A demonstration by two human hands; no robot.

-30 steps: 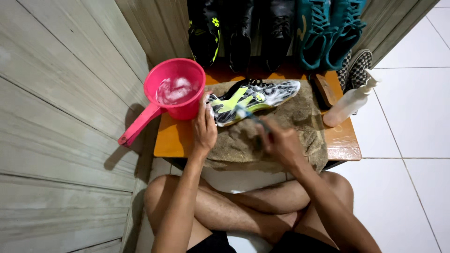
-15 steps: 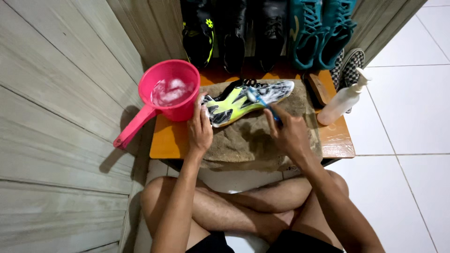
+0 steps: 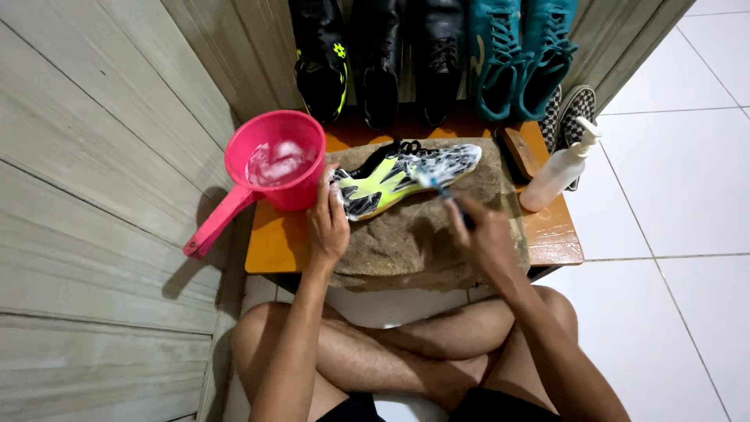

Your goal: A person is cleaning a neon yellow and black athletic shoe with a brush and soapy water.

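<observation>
A neon-yellow, white and black sports shoe (image 3: 398, 177) lies on its side on a brown cloth (image 3: 422, 234) spread over a low orange wooden table (image 3: 275, 248). My left hand (image 3: 328, 223) grips the shoe's heel end and holds it down. My right hand (image 3: 484, 233) holds a small blue-handled brush (image 3: 439, 187), its bristle end touching the foamy upper of the shoe. My crossed bare legs sit below the table.
A pink water dipper (image 3: 273, 168) with soapy water stands at the table's left. A white pump bottle (image 3: 561, 166) and a wooden brush (image 3: 520, 153) are at the right. Black and teal shoes (image 3: 516, 55) line the back wall. Wooden panels are to the left, white tiles to the right.
My right hand has drawn back a little from the shoe, while the brush tip stays on the upper. The left hand stays on the heel. The view shifted slightly.
</observation>
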